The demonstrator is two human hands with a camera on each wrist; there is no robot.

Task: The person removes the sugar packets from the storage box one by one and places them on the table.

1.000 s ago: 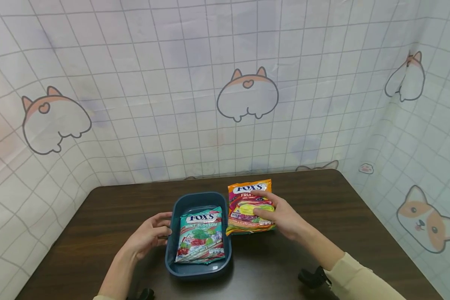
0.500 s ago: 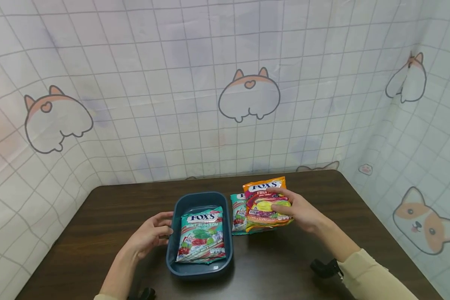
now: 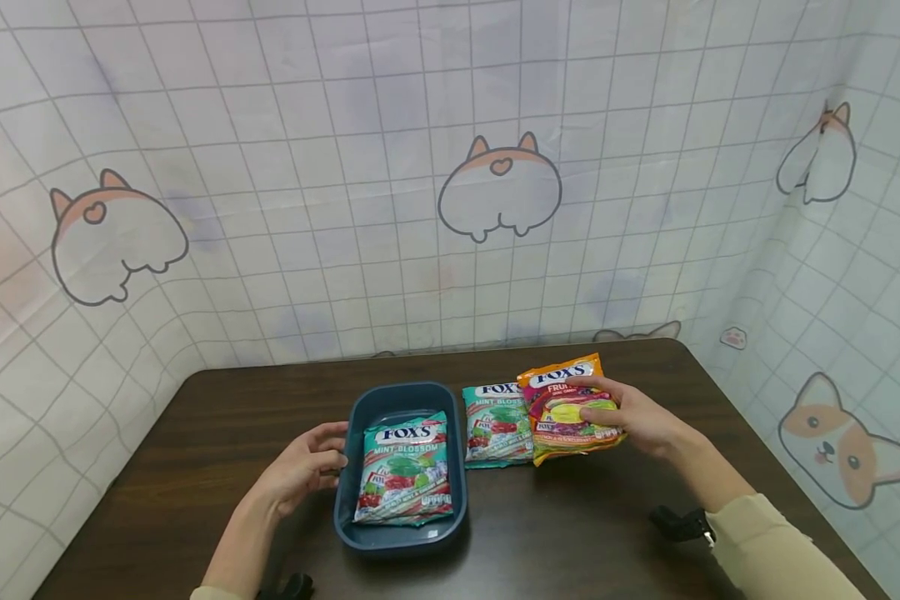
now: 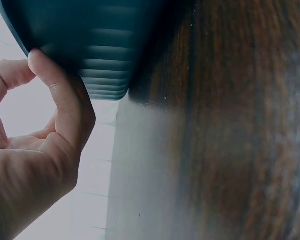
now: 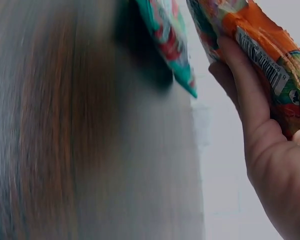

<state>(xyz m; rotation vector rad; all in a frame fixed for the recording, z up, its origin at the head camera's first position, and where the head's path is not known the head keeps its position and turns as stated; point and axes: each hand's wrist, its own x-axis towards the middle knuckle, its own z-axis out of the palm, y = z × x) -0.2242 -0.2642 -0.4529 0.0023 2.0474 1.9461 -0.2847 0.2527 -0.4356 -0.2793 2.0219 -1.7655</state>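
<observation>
In the head view my left hand [image 3: 303,471] rests its fingertips against the left side of a dark blue tray [image 3: 345,533]. A teal Fox's mint candy bag [image 3: 401,479] lies in that tray. My right hand [image 3: 633,417] grips an orange Fox's fruit candy bag [image 3: 558,408], thumb over its printed front. Partly behind this bag is another teal mint candy bag [image 3: 495,429], just right of the tray. The right wrist view shows the orange bag [image 5: 287,65] raised off the table, with a teal strip along one side; what that strip belongs to I cannot tell.
A dark wood table [image 3: 187,467] carries everything. Behind it and at both sides hangs a white grid-patterned cloth [image 3: 330,208] with dog drawings. Black straps with small devices [image 3: 675,525] are on the wrists.
My right hand has moved right with the orange bag, uncovering the teal bag beside the tray. My left hand and the tray have stayed in place.
</observation>
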